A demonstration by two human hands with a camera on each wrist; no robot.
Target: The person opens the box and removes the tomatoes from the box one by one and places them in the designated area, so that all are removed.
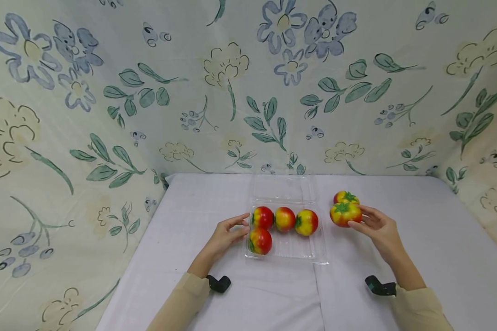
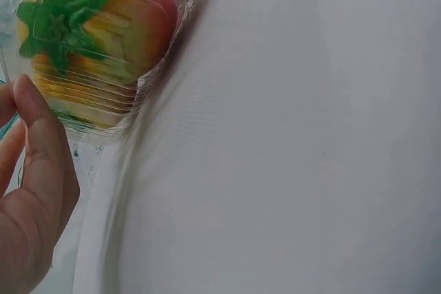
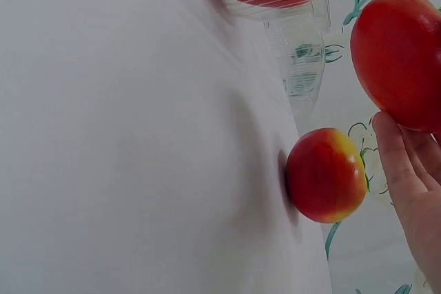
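A clear plastic clamshell box [image 1: 290,250] lies on the cloth with its lid [image 1: 284,188] folded back. Three red-and-yellow artificial fruits [image 1: 285,219] form its far row, and another fruit [image 1: 260,241] sits at the near left. At the box's left wall, my left hand [image 1: 228,236] pinches the rim between thumb and fingers. To the right of the box, my right hand [image 1: 377,227] holds a fruit with a green star-shaped leafy top [image 1: 345,214]. In the right wrist view, this held fruit [image 3: 400,60] is above the cloth, fingertips on its underside.
One more fruit [image 1: 343,197] rests on the white cloth [image 1: 182,220] just behind the held one, partly hidden by it in the head view. A flowered curtain [image 1: 232,101] hangs behind the table. Dark devices [image 1: 380,286] are strapped at both wrists.
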